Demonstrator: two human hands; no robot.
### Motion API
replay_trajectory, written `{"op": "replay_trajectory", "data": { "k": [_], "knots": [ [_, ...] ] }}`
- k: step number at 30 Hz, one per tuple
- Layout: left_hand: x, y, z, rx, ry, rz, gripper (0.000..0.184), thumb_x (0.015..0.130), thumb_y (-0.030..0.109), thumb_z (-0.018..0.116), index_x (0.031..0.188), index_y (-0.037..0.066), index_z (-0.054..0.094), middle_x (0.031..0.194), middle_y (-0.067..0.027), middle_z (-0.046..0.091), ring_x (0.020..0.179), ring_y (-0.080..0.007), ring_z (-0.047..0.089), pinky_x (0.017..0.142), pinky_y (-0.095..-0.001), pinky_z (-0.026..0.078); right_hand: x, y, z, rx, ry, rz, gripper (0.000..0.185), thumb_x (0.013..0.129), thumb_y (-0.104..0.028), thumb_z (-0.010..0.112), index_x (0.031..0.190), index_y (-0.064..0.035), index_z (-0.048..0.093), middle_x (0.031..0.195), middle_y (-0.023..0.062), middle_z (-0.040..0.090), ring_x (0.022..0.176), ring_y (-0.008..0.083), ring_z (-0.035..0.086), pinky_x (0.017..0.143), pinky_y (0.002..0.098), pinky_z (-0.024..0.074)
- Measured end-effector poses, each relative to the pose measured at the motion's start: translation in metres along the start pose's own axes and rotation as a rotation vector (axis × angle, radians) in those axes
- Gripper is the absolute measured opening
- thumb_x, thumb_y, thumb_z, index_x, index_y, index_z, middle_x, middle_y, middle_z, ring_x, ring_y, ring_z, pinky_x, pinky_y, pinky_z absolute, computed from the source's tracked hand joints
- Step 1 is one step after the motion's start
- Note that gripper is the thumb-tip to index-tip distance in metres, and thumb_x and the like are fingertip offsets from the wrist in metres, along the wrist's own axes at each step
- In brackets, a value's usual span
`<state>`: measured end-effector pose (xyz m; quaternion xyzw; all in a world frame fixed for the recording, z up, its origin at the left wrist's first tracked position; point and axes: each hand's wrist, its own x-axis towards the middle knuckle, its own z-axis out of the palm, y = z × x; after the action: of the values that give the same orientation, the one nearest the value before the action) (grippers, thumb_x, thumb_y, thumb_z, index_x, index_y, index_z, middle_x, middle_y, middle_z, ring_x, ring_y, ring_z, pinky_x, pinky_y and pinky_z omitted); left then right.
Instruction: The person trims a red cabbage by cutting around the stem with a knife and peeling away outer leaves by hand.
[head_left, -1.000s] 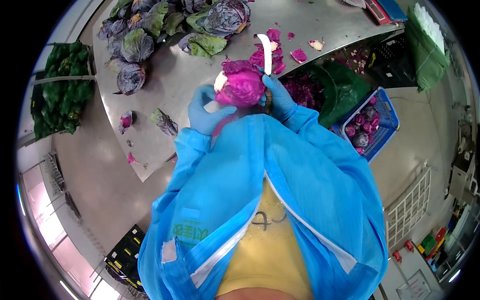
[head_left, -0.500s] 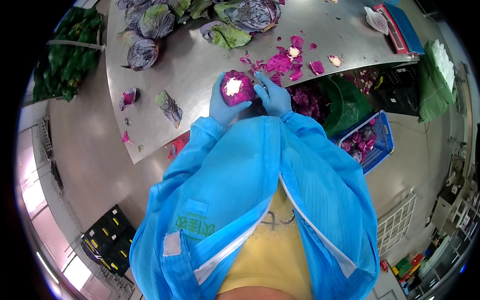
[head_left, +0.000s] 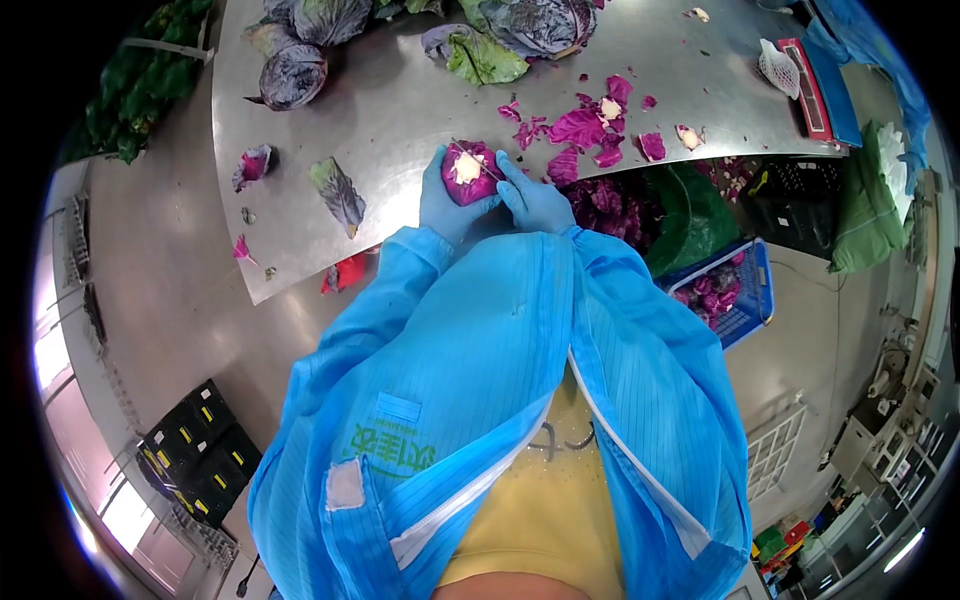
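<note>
My left hand (head_left: 446,208) in a blue glove cups a peeled red cabbage (head_left: 483,190), its pale cut stem end facing up. My right hand (head_left: 540,205), also gloved in blue, is closed at the cabbage's right side. From its fingers a thin knife (head_left: 485,166), seen nearly edge-on, lies across the top of the cabbage by the stem; its handle is hidden. The cabbage is above the near edge of the steel table (head_left: 400,130). Purple leaf scraps (head_left: 577,128) with pale stem slices lie just beyond my right hand.
Whole unpeeled cabbages (head_left: 540,28) stand at the back of the table. A loose outer leaf (head_left: 338,195) lies to the left. Below the right edge are a green bag (head_left: 695,220) with purple leaves and a blue crate (head_left: 757,300) holding cabbages. A red-and-blue box (head_left: 815,95) sits far right.
My right hand has moved left against the cabbage, and the thin knife now crosses its top. The view has shifted slightly; the left hand still cups the cabbage.
</note>
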<state>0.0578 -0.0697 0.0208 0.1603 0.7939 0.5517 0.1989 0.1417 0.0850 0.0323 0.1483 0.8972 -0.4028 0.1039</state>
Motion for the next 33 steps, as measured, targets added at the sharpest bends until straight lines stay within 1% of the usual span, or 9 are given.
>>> {"op": "replay_trajectory", "data": {
  "k": [9, 13, 19, 21, 22, 25, 28, 30, 33],
  "knots": [
    [0.001, -0.011, 0.007, 0.266, 0.045, 0.042, 0.107, 0.059, 0.031, 0.086, 0.138, -0.002, 0.021, 0.131, -0.02, 0.039, 0.119, -0.0289, 0.045, 0.099, -0.0349, 0.04, 0.003, -0.002, 0.009, 0.017, 0.137, 0.048, 0.052, 0.092, -0.053, 0.033, 0.137, -0.0282, 0.036, 0.088, 0.0216, 0.064, 0.078, 0.0397, 0.061, 0.069, 0.049, 0.0479],
    [0.0, -0.013, 0.013, 0.164, 0.07, 0.056, 0.107, 0.059, 0.031, 0.085, 0.138, -0.002, 0.02, 0.131, -0.0203, 0.039, 0.119, -0.0295, 0.045, 0.1, -0.0353, 0.04, 0.001, -0.008, 0.007, 0.009, 0.133, 0.106, 0.051, 0.091, -0.054, 0.033, 0.136, -0.029, 0.037, 0.089, 0.021, 0.064, 0.08, 0.0395, 0.061, 0.07, 0.0486, 0.0482],
    [-0.001, -0.007, 0.014, 0.301, 0.094, 0.011, 0.112, 0.056, 0.034, 0.086, 0.138, -0.002, 0.02, 0.13, -0.0207, 0.039, 0.118, -0.0318, 0.045, 0.1, -0.0371, 0.039, 0.0, -0.01, 0.012, 0.048, 0.16, 0.152, 0.052, 0.092, -0.053, 0.031, 0.136, -0.0264, 0.039, 0.097, 0.0194, 0.063, 0.088, 0.0383, 0.061, 0.075, 0.0463, 0.0481],
    [0.0, -0.009, 0.017, 0.338, 0.129, 0.029, 0.112, 0.054, 0.037, 0.086, 0.138, -0.001, 0.022, 0.129, -0.0212, 0.039, 0.116, -0.0335, 0.046, 0.1, -0.0385, 0.038, 0.002, -0.005, 0.021, 0.271, 0.31, 0.094, 0.047, 0.092, -0.046, 0.043, 0.127, -0.0154, 0.052, 0.068, 0.014, 0.063, 0.06, 0.0229, 0.063, 0.057, 0.0358, 0.0488],
    [0.0, -0.007, 0.017, 0.337, 0.131, 0.028, 0.112, 0.054, 0.037, 0.086, 0.138, -0.001, 0.022, 0.129, -0.0212, 0.039, 0.116, -0.0335, 0.046, 0.1, -0.0385, 0.038, 0.003, -0.002, 0.026, 0.27, 0.309, 0.093, 0.047, 0.092, -0.046, 0.043, 0.127, -0.0154, 0.052, 0.068, 0.014, 0.063, 0.06, 0.0229, 0.063, 0.057, 0.0358, 0.0488],
    [-0.003, -0.005, 0.017, 0.384, 0.128, 0.002, 0.111, 0.054, 0.038, 0.086, 0.137, -0.001, 0.023, 0.127, -0.0216, 0.04, 0.116, -0.0341, 0.045, 0.1, -0.0391, 0.038, 0.004, -0.005, 0.03, 0.482, 0.361, 0.118, 0.048, 0.093, -0.044, 0.045, 0.127, -0.0095, 0.052, 0.059, 0.0063, 0.058, 0.051, 0.0111, 0.055, 0.051, 0.027, 0.0441],
    [-0.003, -0.008, 0.017, 0.336, 0.127, 0.034, 0.112, 0.053, 0.04, 0.086, 0.137, -0.001, 0.025, 0.127, -0.0224, 0.04, 0.116, -0.0347, 0.045, 0.1, -0.0396, 0.037, 0.004, -0.008, 0.026, 0.732, 0.338, 0.164, 0.048, 0.095, -0.041, 0.044, 0.127, -0.0058, 0.051, 0.056, 0.001, 0.053, 0.047, 0.0081, 0.049, 0.048, 0.0238, 0.0405],
    [-0.004, -0.006, 0.017, 0.368, 0.137, 0.03, 0.113, 0.053, 0.04, 0.086, 0.137, -0.001, 0.024, 0.128, -0.023, 0.04, 0.116, -0.0354, 0.045, 0.1, -0.0402, 0.037, 0.004, -0.006, 0.026, 0.739, 0.281, 0.21, 0.049, 0.094, -0.046, 0.041, 0.128, -0.0115, 0.051, 0.074, 0.012, 0.063, 0.049, 0.0146, 0.054, 0.054, 0.0294, 0.046],
    [-0.002, -0.013, 0.018, 0.327, 0.126, 0.039, 0.113, 0.054, 0.041, 0.085, 0.138, -0.001, 0.023, 0.129, -0.0238, 0.039, 0.117, -0.0364, 0.044, 0.101, -0.0407, 0.036, 0.007, -0.001, 0.023, 0.911, 0.17, 0.297, 0.049, 0.094, -0.043, 0.043, 0.128, -0.009, 0.051, 0.074, 0.0124, 0.063, 0.051, 0.0159, 0.056, 0.056, 0.0302, 0.0469]
  ]
}}
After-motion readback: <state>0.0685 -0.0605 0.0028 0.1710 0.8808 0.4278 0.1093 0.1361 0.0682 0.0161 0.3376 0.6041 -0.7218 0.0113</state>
